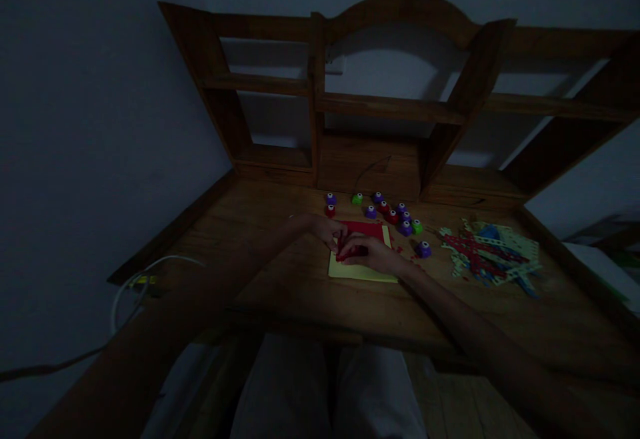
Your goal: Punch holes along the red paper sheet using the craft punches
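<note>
Lt. grey trousers (287, 392), slim bare forearms (270, 249), bare L hand (329, 230) & R hand (373, 253)

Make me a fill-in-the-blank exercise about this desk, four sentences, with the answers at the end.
The left hand and right hand work close together at a red sheet that overlaps a ____ one.
Among the small white-topped pieces standing on the desk, exactly two are ____.
The heap of perforated strips lies to the person's ____.
Over at the person's left, a loose white ____ curls.

Answers: yellow; green; right; cable.
</note>
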`<state>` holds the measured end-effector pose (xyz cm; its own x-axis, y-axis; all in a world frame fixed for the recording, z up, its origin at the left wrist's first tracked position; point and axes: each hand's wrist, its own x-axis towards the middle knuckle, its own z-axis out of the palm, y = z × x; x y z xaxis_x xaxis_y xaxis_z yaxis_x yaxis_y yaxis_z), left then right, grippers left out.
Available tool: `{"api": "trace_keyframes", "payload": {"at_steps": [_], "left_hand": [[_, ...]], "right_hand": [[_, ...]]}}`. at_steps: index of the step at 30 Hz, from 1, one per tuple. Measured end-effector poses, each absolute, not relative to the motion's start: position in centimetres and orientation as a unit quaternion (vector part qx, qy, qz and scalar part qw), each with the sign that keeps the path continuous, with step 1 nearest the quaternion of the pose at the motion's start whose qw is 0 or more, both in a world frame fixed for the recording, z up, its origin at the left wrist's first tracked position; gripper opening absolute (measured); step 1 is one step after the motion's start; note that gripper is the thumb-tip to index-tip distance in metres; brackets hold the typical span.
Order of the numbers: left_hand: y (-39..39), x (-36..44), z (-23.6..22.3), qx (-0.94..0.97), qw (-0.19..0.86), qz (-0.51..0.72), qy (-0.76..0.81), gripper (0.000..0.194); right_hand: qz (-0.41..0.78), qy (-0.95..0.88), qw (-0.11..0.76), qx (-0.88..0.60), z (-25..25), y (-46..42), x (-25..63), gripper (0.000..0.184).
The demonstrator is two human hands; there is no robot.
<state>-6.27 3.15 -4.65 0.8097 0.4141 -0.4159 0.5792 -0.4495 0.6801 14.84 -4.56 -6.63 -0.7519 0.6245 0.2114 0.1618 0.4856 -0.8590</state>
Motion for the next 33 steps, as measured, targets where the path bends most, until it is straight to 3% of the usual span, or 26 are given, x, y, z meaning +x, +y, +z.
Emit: {"api": "trace_keyframes", "payload": {"at_steps": [12,25,33], "left_hand": [[2.9,-6.0,-4.5,0.845,0.447,-0.082,0.283,0.037],[2.1,-5.1,-3.5,0.864,0.371,-0.13,0.314,0.057],[2.5,-3.8,-3.5,0.857,0.369,-0.183,0.309,0.049]], "right_hand": [[0.444,-0.827,0.272,-0.211,-6.6,-4.6,14.6,0.022],[0.44,-0.839,0.234,-0.218,-5.3,-4.6,15.8,0.028],[0.44,-0.838,0.248,-0.209,-5.9,-4.2,15.5,0.024]]}}
